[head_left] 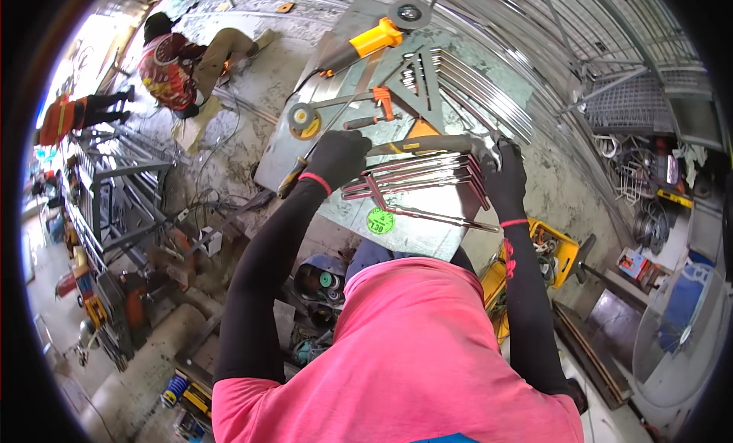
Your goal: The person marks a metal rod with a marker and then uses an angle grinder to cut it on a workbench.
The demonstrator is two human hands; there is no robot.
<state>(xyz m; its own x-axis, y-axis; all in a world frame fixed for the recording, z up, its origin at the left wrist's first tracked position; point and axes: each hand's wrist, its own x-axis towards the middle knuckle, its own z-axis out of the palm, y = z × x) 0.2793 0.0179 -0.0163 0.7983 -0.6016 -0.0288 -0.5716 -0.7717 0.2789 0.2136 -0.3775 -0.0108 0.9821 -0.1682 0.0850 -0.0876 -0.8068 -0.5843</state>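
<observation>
My left hand point(340, 161), in a black glove, is closed round the left end of a hammer point(431, 144) with a dark handle and yellow label. My right hand point(504, 176), also gloved, has its fingers bent at the silver end of that hammer. Below the hammer lies a set of shiny bent metal rods point(412, 185) on the metal-topped table point(435, 233). A worn tan and black tool handle point(292, 177) sticks out beside my left wrist; its other end is hidden. A round green sticker point(380, 221) sits near the table's front edge.
Farther up the table lie a yellow angle grinder point(374, 40), an orange-handled clamp point(382, 103), a triangular square point(427, 84), a disc point(303, 118) and several straight rods point(481, 92). One person point(172, 69) sits on the floor at far left. A yellow toolbox point(556, 252) stands right.
</observation>
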